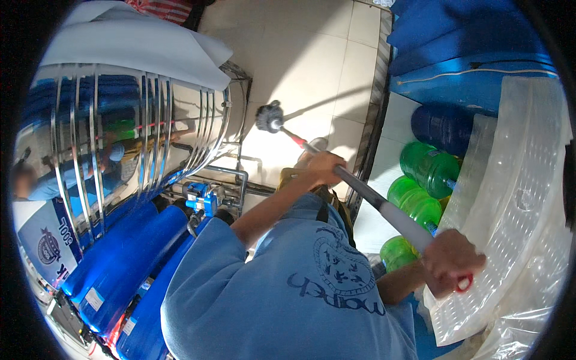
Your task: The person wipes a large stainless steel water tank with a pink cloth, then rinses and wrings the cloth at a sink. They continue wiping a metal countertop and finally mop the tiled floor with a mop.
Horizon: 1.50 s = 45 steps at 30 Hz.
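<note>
Both of my hands grip a long-handled brush, its pole slanting from the right up toward the middle of the head view. My left hand is closed round the dark grey stretch of the pole. Near the end, my right hand wraps the pale section, and a red loop pokes out beside it. The fluffy dark grey brush head, with a red collar below it, is over the sunlit tiled floor. Whether the bristles touch the floor I cannot tell.
At left stands a shiny ribbed steel tank on a pipe frame, with a blue pump and blue cylinders below. At right, green water bottles, a dark blue bottle and clear plastic sheeting crowd close to my right hand.
</note>
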Available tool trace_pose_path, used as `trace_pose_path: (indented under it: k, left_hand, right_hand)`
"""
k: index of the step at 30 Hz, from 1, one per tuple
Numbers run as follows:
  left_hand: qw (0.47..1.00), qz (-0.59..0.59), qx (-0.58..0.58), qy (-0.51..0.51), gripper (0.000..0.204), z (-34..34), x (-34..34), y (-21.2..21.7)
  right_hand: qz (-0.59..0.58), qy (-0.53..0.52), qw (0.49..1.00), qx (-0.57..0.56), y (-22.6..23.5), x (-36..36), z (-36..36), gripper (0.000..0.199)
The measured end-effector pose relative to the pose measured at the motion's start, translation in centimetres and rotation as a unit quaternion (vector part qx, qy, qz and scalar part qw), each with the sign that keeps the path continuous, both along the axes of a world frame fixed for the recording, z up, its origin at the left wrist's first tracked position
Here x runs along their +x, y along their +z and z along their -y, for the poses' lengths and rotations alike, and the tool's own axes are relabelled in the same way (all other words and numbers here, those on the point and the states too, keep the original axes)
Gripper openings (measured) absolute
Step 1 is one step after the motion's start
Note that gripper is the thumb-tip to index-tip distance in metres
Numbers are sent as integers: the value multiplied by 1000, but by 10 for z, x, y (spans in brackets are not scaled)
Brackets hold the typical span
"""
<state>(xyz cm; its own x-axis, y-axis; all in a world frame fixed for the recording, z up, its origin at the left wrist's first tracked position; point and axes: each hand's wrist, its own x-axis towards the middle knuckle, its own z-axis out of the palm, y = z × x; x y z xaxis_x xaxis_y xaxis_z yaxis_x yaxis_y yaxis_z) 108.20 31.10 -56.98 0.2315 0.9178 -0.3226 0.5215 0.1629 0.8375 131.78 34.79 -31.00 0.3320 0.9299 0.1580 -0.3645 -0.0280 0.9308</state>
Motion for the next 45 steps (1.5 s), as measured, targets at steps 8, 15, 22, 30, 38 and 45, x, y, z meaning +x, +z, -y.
trace_pose_path:
  k: [8, 15, 22, 30, 38, 45]
  left_hand:
    - [994, -54, 87, 27, 27, -3, -40, -12]
    - [967, 163, 175, 87, 20, -48, 29, 11]
    - [951, 241, 193, -4, 22, -105, 84, 12]
    - [936, 200, 289, 11, 12, -168, 86, 8]
    - [962, 77, 262, -26, 17, -247, 81, -2]
    - [949, 93, 293, -64, 16, -306, 55, -18]
  right_hand:
    - [-963, 197, -163, 82, 2, -30, -20, 20]
    - [-921, 268, -274, 72, 86, -40, -28, 25]
    - [-889, 216, -292, -280, 94, -35, -60, 13]
    - [-883, 401, -215, -117, 83, -59, -108, 18]
    - [-899, 321, -296, -22, 73, -40, -151, 9]
    - [-869, 371, -323, -58, 34, -32, -186, 8]
